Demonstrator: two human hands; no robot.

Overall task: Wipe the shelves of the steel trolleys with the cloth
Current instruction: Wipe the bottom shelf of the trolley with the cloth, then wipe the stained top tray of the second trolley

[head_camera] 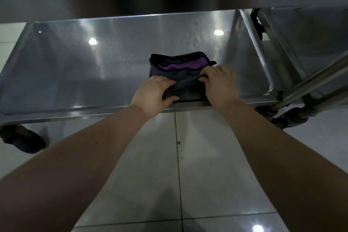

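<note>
Both hands, left hand [153, 92] and right hand [219, 82], pinch the folded cloth [180, 73] at the lower shelf's [75, 58] near edge; best to flatten it before sweeping far.

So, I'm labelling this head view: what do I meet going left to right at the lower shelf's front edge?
Dark caster → left hand → right hand → slanting steel tube. The cloth spans both hands, so it's omitted.

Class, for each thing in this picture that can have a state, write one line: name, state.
cloth: folded, lying on the shelf near its front edge.
left hand: gripping the cloth's near fold.
right hand: pinching the same fold.
shelf: shiny, reflecting lights, bearing the cloth.
</note>
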